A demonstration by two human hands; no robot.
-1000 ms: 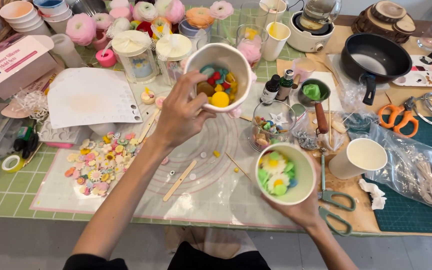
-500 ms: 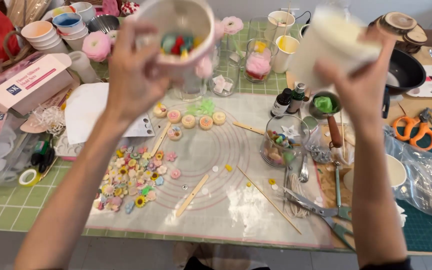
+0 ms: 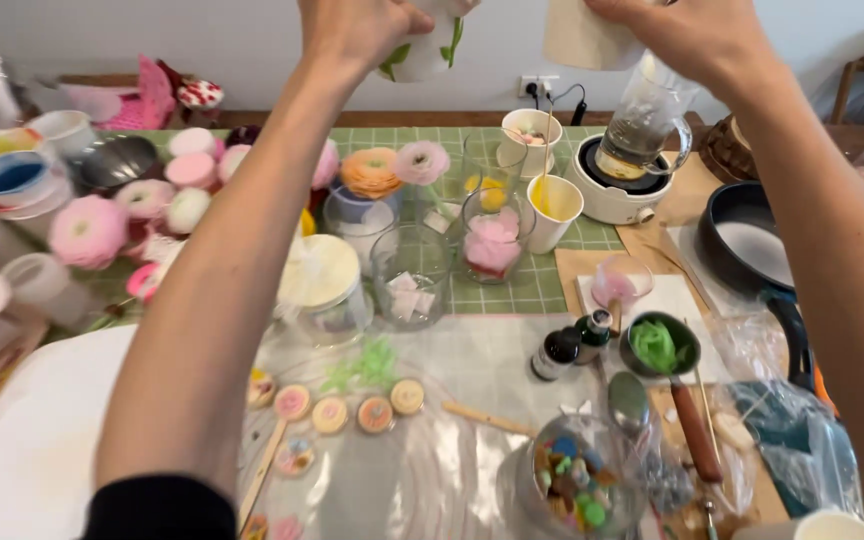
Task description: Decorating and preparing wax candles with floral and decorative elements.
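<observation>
Overhead, against a plain pale wall (image 3: 202, 40) with a socket, both arms raised high over a crowded craft table (image 3: 552, 290) covered in green gridded cloth. Spread across the near part, a clear round-patterned silicone mat (image 3: 422, 480) carrying a row of small round flower-topped wax discs (image 3: 352, 410) and a flat wooden stick (image 3: 487, 418). Farther back, pink and orange wax peony flowers (image 3: 372, 170), clear glass jars (image 3: 410, 275), a stack of paint-stained paper cups (image 3: 7, 180), a white electric warmer with a glass jug (image 3: 637, 150), a black frying pan (image 3: 752, 245). Near the right, two small dark dropper bottles (image 3: 567, 345), a metal ladle of green wax with a wooden handle (image 3: 662, 350), a glass bowl of mixed coloured wax pieces (image 3: 577, 485).

Left hand (image 3: 357, 30) closed around a white cup with a green leaf print (image 3: 422, 50), held up at the top edge, mostly cropped. Right hand (image 3: 697, 35) gripping a plain cream paper cup (image 3: 582, 35) just beside it, bottom tilted towards the camera, contents hidden. Cups near each other, apart, well above the tabletop.
</observation>
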